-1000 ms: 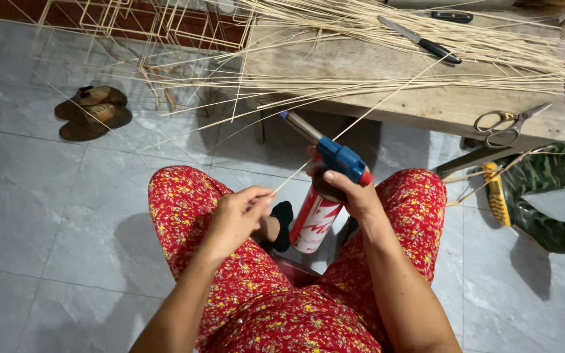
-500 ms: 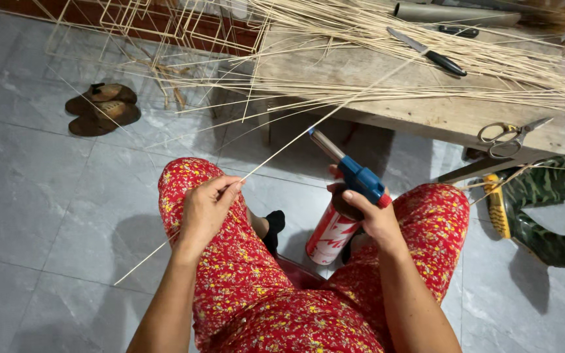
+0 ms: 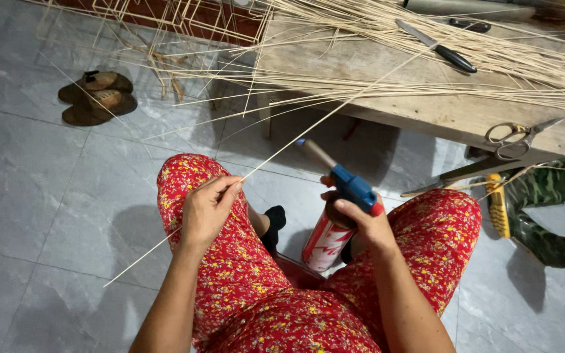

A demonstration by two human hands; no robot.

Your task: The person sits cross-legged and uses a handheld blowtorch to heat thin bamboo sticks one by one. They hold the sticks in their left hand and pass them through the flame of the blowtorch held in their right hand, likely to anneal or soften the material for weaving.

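One thin bamboo strip [image 3: 276, 157] is drawn out of the pile of strips [image 3: 426, 52] on the wooden bench [image 3: 426, 111] — long axis slanting from lower left to upper right — pinched in the closed left hand [image 3: 205, 210], while the right hand [image 3: 361, 225] wraps a blue-headed gas torch [image 3: 335, 216] between the knees, unlit as far as shows.

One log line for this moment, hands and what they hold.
left hand: pinching thin pale bamboo strip | right hand: gripping blue-headed gas torch on red-white canister | nozzle near strip, contact unclear | person seated
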